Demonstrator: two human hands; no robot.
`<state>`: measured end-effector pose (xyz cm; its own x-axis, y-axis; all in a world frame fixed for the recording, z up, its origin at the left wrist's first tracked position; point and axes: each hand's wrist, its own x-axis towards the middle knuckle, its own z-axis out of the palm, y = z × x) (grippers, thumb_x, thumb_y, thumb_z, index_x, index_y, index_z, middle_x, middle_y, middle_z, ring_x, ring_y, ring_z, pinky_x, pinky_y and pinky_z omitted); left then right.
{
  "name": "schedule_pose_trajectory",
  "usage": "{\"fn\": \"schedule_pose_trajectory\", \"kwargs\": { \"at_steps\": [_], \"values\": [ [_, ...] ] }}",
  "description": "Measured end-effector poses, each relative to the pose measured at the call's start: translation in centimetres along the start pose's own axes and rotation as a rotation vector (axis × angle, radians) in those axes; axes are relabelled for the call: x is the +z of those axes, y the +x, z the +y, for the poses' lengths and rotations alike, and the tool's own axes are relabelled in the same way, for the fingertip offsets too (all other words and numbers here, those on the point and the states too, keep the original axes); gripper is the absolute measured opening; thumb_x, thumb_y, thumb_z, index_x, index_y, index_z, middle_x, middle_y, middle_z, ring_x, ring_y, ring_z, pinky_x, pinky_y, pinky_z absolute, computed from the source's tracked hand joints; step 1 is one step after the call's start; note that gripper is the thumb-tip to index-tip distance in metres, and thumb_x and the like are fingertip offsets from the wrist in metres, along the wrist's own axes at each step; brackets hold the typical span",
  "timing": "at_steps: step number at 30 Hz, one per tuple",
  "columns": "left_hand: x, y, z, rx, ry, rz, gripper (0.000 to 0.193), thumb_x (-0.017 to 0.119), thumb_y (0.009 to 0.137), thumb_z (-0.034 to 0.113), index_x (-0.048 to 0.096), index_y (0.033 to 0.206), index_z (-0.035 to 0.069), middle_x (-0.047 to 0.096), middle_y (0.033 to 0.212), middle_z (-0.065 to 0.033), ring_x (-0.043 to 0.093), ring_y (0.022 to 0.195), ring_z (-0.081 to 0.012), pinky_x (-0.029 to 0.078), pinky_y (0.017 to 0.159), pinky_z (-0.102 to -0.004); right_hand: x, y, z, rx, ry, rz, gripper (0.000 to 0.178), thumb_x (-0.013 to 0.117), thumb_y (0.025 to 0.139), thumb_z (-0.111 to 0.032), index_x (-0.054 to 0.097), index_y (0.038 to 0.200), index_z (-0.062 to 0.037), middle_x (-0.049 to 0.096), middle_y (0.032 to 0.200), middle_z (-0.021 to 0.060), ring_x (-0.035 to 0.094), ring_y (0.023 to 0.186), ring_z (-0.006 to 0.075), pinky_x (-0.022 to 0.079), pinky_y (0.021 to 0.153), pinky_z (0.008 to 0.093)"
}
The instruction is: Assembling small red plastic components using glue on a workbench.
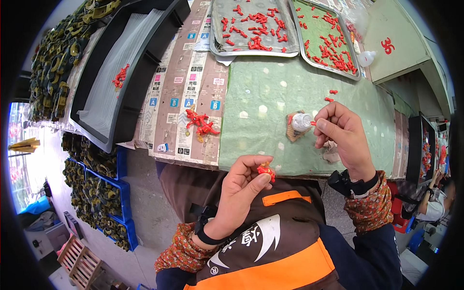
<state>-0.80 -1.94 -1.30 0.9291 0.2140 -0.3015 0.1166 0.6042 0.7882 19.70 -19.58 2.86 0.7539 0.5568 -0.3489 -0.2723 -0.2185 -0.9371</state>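
My left hand (pixel 241 186) pinches a small red plastic figure (pixel 265 170) with a yellowish bit at its top, just off the table's near edge. Between the thumb and forefinger of my right hand (pixel 345 137) is a small red plastic piece (pixel 313 123). That piece is held up to the mouth of a small clear plastic container (pixel 300 122), which lies tilted on a brown block (pixel 292 134); whether they touch I cannot tell. Below my right fingers sits a crumpled pale wad (pixel 331 152). Two loose red pieces (pixel 333 92) lie beyond that hand.
Several red figures (pixel 200 124) lie left of the green cloth (pixel 251 92). Two metal trays (pixel 256 54) of red pieces stand at the back, near a white squeeze bottle (pixel 366 58). A black bin (pixel 137 89) is at left, above blue crates (pixel 126 198). Another person (pixel 432 208) sits far right.
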Motion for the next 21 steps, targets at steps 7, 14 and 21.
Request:
{"fn": "schedule_pose_trajectory", "kwargs": {
  "at_steps": [7,14,21],
  "values": [
    [0.04,0.10,0.19,-0.028,-0.002,-0.002,0.037,0.066,0.102,0.014,0.056,0.135,0.001,0.066,0.112,-0.0081,0.062,0.097,-0.0103,0.054,0.089,-0.0288,0.15,0.31,0.00,-0.016,-0.024,-0.002,0.008,0.063,0.100,-0.010,0.061,0.100,-0.0023,0.066,0.083,0.0034,0.063,0.065,0.0091,0.054,0.062,0.0249],
    [-0.11,0.05,-0.02,-0.022,-0.019,0.008,0.036,0.066,0.102,0.013,0.054,0.134,0.001,0.066,0.111,-0.0087,0.062,0.098,-0.0110,0.054,0.089,-0.0288,0.11,0.24,-0.01,-0.008,-0.018,0.019,0.009,0.064,0.100,-0.011,0.062,0.100,-0.0021,0.066,0.083,0.0039,0.063,0.065,0.0091,0.054,0.061,0.0249],
    [-0.08,0.00,0.01,-0.021,-0.019,0.016,0.034,0.064,0.103,0.011,0.055,0.134,0.001,0.065,0.113,-0.0090,0.062,0.100,-0.0110,0.055,0.090,-0.0288,-0.13,-0.08,-0.15,0.006,0.089,0.009,0.010,0.065,0.100,-0.011,0.063,0.101,-0.0016,0.067,0.083,0.0044,0.065,0.063,0.0100,0.057,0.060,0.0257]
  ]
}}
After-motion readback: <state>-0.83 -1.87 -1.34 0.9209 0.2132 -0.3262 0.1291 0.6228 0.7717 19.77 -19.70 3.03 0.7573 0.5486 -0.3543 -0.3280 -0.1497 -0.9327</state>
